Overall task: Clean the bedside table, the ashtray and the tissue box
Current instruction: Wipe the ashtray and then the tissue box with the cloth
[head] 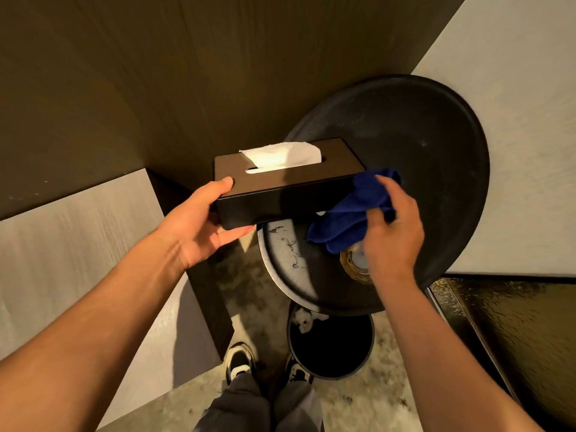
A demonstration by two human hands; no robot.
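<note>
My left hand (199, 226) grips the left end of a dark brown tissue box (293, 179), held in the air above the tables, with a white tissue (283, 155) sticking out of its slot. A blue cloth (352, 210) is bunched in my right hand (392, 232) and pressed against the box's right front side. Behind the box is the large round black bedside table (436, 145). A smaller, lower round table top (293, 269) lies under the box. An amber glass ashtray (355, 263) on it is partly hidden by my right hand.
A black round waste bin (330, 344) with crumpled paper stands on the floor by my feet. A dark wooden wall panel (156, 73) rises behind. White bedding lies at the left (78, 244) and right (514, 135). A dark glossy surface (514, 338) is at the lower right.
</note>
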